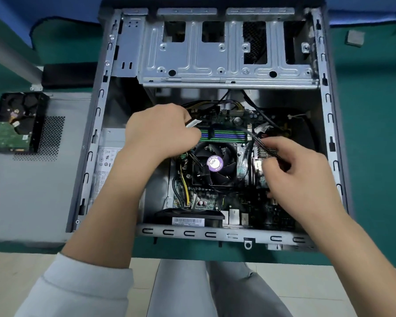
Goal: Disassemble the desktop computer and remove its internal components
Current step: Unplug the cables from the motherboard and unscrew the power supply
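L hand [160, 133]: fingers curled at end of green/blue RAM slots [224, 134], white tag [193, 123] sticks out; what it grips is hidden
R hand [300, 170]: pinches thin black cable [256, 139] over green motherboard [206, 200], fingertips hide plug
Fan: black CPU cooler w/ purple sticker [214, 163], between hands
Case: open grey steel chassis [226, 62] on green mat [375, 110], far edge cut off
HDD: bare black hard drive [16, 122] on grey side panel [32, 191], left of case
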`<state>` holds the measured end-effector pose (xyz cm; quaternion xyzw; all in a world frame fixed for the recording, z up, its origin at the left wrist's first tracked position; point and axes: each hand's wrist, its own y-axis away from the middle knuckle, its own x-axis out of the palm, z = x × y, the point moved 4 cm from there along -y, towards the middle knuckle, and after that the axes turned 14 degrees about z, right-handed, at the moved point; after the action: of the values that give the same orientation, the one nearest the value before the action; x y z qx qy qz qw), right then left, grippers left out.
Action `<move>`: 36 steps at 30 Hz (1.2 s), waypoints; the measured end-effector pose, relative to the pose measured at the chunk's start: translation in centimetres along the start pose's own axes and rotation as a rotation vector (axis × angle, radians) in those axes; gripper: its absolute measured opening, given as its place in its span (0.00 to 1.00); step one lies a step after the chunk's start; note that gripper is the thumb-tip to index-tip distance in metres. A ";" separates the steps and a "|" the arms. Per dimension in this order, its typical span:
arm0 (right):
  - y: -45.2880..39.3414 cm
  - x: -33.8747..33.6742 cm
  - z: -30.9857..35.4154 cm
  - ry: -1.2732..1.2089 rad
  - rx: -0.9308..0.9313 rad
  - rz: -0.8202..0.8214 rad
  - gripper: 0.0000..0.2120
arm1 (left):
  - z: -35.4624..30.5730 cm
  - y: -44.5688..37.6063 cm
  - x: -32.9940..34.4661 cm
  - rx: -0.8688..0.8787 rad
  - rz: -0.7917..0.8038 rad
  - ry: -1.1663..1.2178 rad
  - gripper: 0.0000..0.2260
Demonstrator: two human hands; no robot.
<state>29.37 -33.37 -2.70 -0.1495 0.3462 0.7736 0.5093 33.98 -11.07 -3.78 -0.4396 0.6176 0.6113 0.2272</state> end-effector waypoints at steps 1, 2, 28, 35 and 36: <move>0.0 -0.1 0.1 -0.067 -0.022 -0.013 0.18 | 0.1 -0.1 -0.1 -0.006 -0.002 0.018 0.09; 0.1 -0.2 0.3 -0.138 -0.048 -0.034 0.18 | 0.1 -0.1 -0.1 -0.012 -0.005 0.039 0.09; -6.4 2.2 4.9 -0.015 -0.072 0.326 0.24 | -3.3 0.4 -1.6 0.337 0.298 0.326 0.34; -8.8 2.0 2.5 -0.142 0.150 0.389 0.13 | -1.1 -4.3 0.4 0.101 0.493 0.182 0.11; -9.5 1.6 2.7 0.084 0.115 0.379 0.13 | -0.5 -4.7 0.4 0.057 0.415 0.076 0.12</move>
<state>37.51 -28.08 -5.35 -0.0842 0.4327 0.8277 0.3472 37.73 -11.05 -6.67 -0.3191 0.7200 0.6103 0.0854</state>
